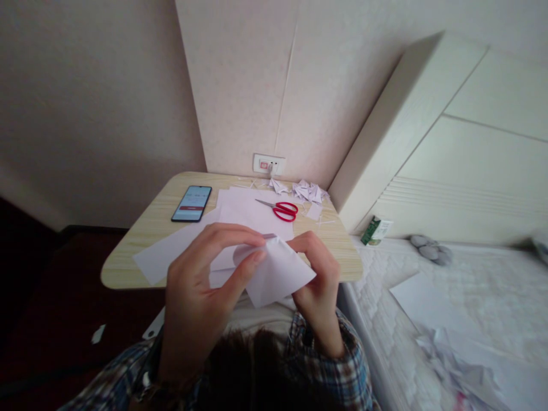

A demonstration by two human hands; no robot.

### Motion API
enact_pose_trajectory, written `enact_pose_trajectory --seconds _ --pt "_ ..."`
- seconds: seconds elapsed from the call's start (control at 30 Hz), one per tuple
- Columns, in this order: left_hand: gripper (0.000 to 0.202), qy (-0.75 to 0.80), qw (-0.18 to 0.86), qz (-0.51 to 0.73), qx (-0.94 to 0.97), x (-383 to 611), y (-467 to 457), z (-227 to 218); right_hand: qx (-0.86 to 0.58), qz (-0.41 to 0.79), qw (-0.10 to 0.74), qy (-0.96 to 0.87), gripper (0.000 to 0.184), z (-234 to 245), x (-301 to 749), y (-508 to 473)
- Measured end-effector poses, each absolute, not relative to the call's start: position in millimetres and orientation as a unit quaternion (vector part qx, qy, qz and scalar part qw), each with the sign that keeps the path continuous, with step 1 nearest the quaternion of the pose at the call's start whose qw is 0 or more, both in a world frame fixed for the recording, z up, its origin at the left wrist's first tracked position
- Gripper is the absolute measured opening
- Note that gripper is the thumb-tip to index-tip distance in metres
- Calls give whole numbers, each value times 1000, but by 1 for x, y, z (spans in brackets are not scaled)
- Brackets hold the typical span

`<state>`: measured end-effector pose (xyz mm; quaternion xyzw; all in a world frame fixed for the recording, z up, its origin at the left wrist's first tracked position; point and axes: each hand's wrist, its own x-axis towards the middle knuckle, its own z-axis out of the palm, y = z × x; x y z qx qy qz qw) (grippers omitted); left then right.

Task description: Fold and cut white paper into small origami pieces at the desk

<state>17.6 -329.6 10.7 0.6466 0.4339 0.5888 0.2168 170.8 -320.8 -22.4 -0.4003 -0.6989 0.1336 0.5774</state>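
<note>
Both my hands hold a folded white paper piece (278, 274) just above the near edge of a small wooden table (128, 268). My left hand (201, 285) curls over its left side, thumb and fingers pinching the fold. My right hand (319, 274) pinches its right edge, fingers closed. Under the hands several flat white sheets (166, 251) lie on the table. Red-handled scissors (285, 210) rest beyond them, shut.
A phone (192, 203) with a lit screen lies at the table's left. Crumpled folded paper bits (308, 191) pile by the wall socket (268, 164). To the right is a bed (471, 274) with loose sheets (422, 297), paper scraps, a green carton (375, 230) and a headboard.
</note>
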Motion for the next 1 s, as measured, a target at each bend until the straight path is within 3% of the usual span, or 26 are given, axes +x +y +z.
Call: enact_pose_trajectory --seconds 0.47,0.67,0.83,1.0 --pt "6 423 232 610 629 21 -330 11 -382 101 572 -719 23 -22 171 -326" --pt "11 416 339 590 603 15 -326 15 -364 133 563 -730 18 -17 173 -325" --pt "9 374 509 503 590 -2 -313 14 -361 233 500 -752 8 -7 180 -324" --pt "6 336 620 438 558 -8 -307 10 -344 313 453 -761 11 -1 185 -326"
